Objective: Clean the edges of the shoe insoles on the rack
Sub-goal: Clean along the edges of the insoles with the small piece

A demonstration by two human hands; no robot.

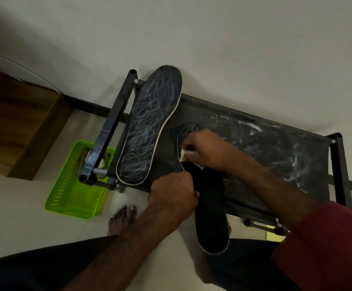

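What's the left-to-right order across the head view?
Wooden cabinet → green basket → scribbled insole on the rack → right hand pinching a white cloth → red sleeve. Left hand and the black insole it holds overlap these, so they are left out.

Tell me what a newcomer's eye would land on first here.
The two hands at the centre: the left hand grips a dark insole while the right hand pinches a white wad against its edge. A scribble-marked insole lies on the left end of the rack, and a green basket sits on the floor left of it.
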